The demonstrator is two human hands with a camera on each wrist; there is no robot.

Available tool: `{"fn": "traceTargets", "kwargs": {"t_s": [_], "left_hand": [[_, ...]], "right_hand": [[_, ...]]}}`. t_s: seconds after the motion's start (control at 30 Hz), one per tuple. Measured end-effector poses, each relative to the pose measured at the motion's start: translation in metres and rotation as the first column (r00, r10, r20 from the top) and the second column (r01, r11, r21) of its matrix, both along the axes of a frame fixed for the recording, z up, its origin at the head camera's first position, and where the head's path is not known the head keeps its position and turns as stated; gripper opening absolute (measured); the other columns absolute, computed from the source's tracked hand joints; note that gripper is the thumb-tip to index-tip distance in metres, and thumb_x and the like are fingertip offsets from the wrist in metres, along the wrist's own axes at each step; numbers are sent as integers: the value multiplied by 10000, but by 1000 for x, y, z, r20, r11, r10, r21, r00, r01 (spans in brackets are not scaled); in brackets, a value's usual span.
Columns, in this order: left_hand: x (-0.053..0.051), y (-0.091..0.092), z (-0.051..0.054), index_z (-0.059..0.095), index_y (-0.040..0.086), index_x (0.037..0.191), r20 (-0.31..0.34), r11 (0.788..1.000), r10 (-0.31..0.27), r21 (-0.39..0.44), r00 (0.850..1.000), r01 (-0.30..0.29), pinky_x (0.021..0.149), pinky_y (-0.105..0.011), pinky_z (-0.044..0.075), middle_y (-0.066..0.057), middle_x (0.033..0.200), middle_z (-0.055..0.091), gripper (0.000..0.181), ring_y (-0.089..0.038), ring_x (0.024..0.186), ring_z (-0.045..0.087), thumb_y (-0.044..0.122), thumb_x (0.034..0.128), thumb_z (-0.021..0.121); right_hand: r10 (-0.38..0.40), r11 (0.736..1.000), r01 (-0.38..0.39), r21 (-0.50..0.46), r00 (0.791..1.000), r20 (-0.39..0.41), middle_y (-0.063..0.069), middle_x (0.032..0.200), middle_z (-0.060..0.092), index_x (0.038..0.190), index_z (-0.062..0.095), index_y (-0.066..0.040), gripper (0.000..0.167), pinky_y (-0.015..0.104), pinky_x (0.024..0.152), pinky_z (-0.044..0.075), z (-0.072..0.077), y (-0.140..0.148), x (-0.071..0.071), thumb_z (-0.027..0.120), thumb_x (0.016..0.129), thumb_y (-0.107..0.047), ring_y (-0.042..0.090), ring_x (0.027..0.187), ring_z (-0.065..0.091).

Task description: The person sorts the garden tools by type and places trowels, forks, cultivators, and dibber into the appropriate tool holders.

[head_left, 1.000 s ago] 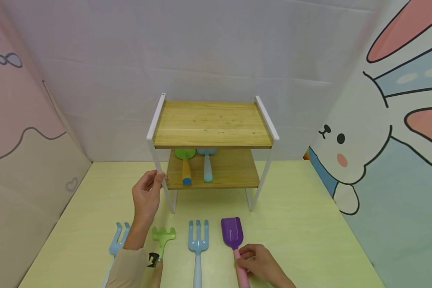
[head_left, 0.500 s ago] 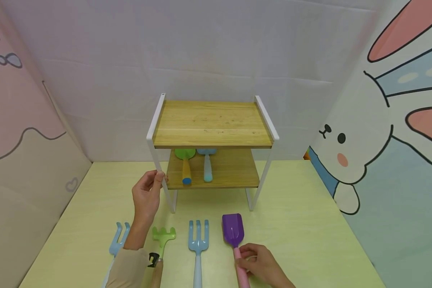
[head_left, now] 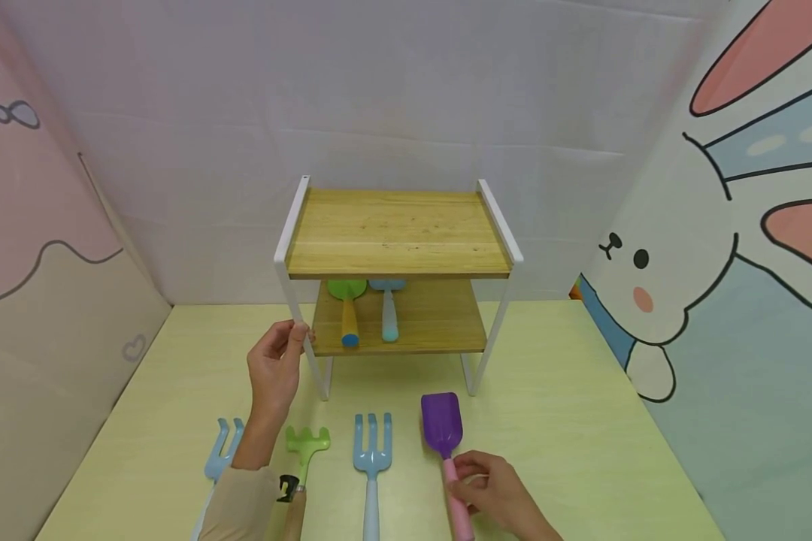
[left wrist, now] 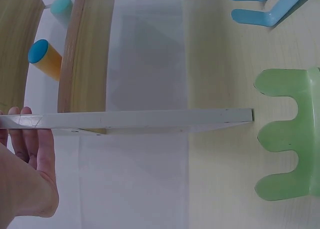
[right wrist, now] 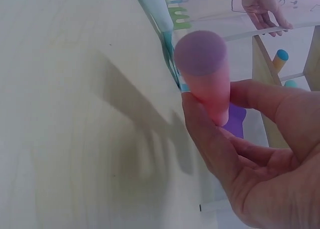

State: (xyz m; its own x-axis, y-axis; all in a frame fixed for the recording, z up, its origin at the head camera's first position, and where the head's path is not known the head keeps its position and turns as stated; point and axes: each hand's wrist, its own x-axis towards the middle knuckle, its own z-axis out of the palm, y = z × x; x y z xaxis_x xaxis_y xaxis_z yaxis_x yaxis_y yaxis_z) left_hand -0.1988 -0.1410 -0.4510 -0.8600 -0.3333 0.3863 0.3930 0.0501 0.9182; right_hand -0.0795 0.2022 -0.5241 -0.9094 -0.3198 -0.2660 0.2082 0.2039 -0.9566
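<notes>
My left hand (head_left: pixel 274 372) holds the front left white leg (head_left: pixel 294 300) of a small two-tier shelf (head_left: pixel 399 233). In the left wrist view its fingers (left wrist: pixel 46 156) pass behind that leg. Between thumb and fingers, my right hand (head_left: pixel 494 488) pinches the pink handle of a toy shovel (head_left: pixel 442 422) with a purple scoop. The right wrist view shows the handle's end (right wrist: pixel 202 51) tilted up off the table, its shadow beneath. On the lower board lie a green tool with an orange handle (head_left: pixel 349 319) and a light blue tool (head_left: pixel 389 319), their heads partly hidden by the top board.
On the table, a blue toy fork (head_left: pixel 372 458) lies left of the shovel. Farther left are a green toy rake (head_left: pixel 306 445) and another blue fork (head_left: pixel 219 454), partly covered by my left forearm. White and cartoon-printed panels surround the table (head_left: pixel 582 451).
The shovel has come up off the table, moving forward and slightly right with my right hand. My left hand stays on the shelf leg.
</notes>
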Motion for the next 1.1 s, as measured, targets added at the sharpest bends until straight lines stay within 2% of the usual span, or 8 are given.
{"fn": "traceTargets", "kwargs": {"t_s": [0.17,0.53,0.9,1.1], "left_hand": [[-1,0,-1,699,-91,1007,3,1000,0,-3,1000,0,741,-212,538,17,835,719,183,-112,798,681,71,1036,619],[-2,0,-2,701,-89,1000,-6,1000,2,-3,1000,-2,734,-234,542,23,831,716,187,-118,790,682,79,1033,628],[-2,0,-3,699,-90,1001,-7,1000,-5,-2,1000,5,731,-185,528,23,832,713,187,-114,791,677,74,1038,617],[-1,-1,-4,699,-89,1008,0,1000,-5,-3,1000,5,755,-217,547,26,837,715,189,-101,799,683,78,1038,618]], "right_hand": [[4,1000,-4,-17,1000,-5,119,1006,682,1246,574,167,412,338,649,618,4,0,-1,733,910,-13,172,777,707],[8,1000,-8,-26,1000,-10,124,1026,683,1257,582,145,402,345,647,619,11,-1,0,733,922,-17,186,781,715],[4,1000,-5,-31,1000,-9,134,1068,679,1266,569,143,412,346,669,619,22,-1,2,730,918,-10,219,848,719],[20,999,-21,-31,999,-40,145,1071,681,1261,576,123,401,345,679,619,28,-2,2,726,917,-17,194,851,729]]}}
